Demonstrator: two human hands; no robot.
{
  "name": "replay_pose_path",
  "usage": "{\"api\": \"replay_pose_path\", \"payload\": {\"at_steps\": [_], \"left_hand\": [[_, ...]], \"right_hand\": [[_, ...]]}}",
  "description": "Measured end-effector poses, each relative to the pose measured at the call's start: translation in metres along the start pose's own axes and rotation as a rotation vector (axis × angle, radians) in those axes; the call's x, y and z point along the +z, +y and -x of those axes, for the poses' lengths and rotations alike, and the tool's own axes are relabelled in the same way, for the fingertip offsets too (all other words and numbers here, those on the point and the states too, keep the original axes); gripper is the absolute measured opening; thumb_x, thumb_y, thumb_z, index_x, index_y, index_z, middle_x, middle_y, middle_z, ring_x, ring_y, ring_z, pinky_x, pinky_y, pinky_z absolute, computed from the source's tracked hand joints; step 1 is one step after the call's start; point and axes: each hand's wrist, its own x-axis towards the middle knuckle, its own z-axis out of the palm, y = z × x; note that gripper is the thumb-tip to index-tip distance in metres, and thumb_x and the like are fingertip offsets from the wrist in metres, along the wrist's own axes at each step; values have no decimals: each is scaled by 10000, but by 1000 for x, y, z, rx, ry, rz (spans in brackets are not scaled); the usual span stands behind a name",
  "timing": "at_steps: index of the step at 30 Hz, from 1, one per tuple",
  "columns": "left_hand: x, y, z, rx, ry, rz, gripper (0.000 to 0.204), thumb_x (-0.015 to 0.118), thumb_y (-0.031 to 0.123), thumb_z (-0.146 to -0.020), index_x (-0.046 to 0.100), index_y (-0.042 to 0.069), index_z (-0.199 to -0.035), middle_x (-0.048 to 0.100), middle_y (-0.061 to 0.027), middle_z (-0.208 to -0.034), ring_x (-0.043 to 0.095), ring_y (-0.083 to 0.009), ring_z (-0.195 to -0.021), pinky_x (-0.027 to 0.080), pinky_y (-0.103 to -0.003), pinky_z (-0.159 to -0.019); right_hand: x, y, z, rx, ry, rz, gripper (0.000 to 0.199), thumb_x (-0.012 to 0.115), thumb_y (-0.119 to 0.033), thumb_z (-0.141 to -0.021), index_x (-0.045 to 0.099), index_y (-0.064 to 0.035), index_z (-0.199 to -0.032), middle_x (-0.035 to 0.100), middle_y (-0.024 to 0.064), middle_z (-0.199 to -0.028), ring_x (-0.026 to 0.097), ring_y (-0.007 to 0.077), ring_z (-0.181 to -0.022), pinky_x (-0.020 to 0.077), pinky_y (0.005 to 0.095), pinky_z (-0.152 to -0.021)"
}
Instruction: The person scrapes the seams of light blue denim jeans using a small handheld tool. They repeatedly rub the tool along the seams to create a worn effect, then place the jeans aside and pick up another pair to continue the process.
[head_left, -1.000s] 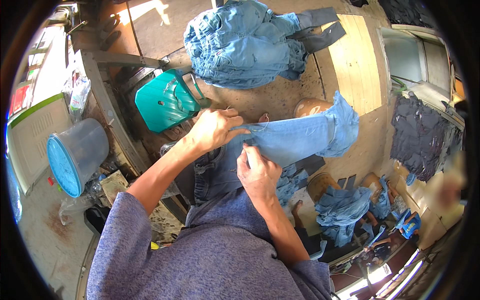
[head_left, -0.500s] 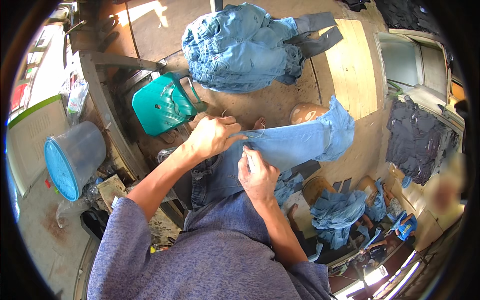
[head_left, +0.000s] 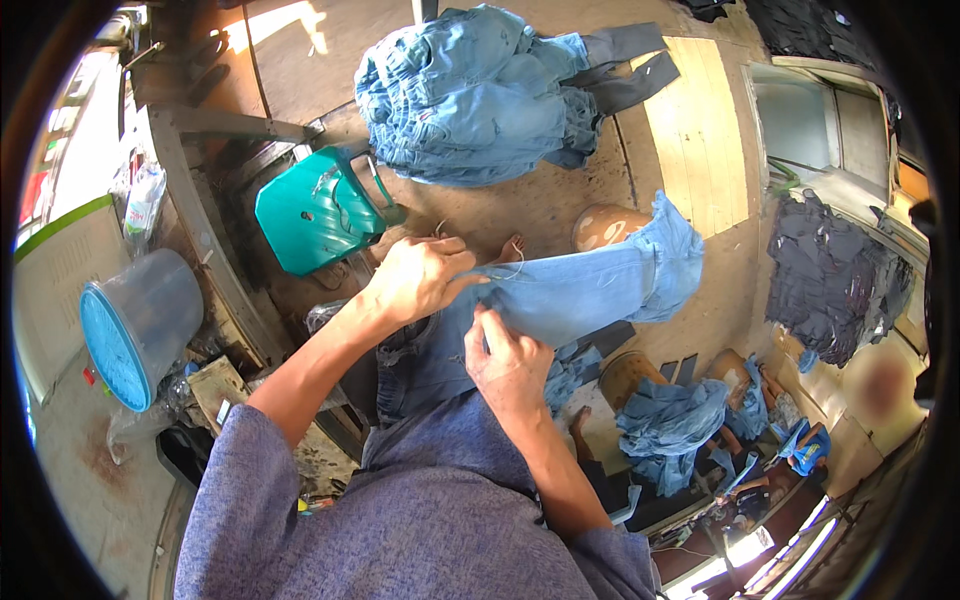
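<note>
Across my lap lies a pair of light blue jeans (head_left: 580,290), one leg stretched out to the right and its bunched end lying past my hands. My left hand (head_left: 422,280) is closed, pinching the upper edge of that leg between thumb and fingers. A thin loose thread (head_left: 518,264) curls up from the cloth beside it. Just below, my right hand (head_left: 508,368) is closed too, its fingertips pressed together against the denim close to the left thumb. What those fingertips hold is hidden.
A green plastic stool (head_left: 318,212) stands ahead on the left, with a large heap of blue jeans (head_left: 470,100) beyond it. A clear tub with a blue lid (head_left: 115,345) lies at the left. Dark cloth pieces (head_left: 835,270) are piled right; other people sit at lower right among denim (head_left: 675,420).
The right hand's fingers have curled in more and its fingertips sit slightly lower and to the left. The left hand keeps its pinch on the jeans. The whole view has shifted a little.
</note>
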Motion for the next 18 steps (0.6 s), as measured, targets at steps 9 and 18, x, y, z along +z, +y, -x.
{"api": "replay_pose_path", "payload": {"at_steps": [9, 18], "left_hand": [[-1, 2, -2, -3, 33, -9, 225, 836, 266, -911, 759, 59, -948, 734, -87, -899, 734, -297, -787, 615, -402, -667], [-1, 5, -2, -37, 67, 0, 242, 828, 271, -908, 710, 62, -876, 694, -85, -842, 726, -315, -751, 608, -416, -678]], "right_hand": [[8, 3, -5, 92, 40, -78, 50, 758, -90, -938, 752, -78, -985, 766, 129, -756, 762, 276, -630, 593, 360, -562], [6, 4, -10, 90, 137, -200, 37, 754, -73, -931, 744, -73, -967, 743, 122, -690, 746, 289, -594, 580, 382, -541]]}}
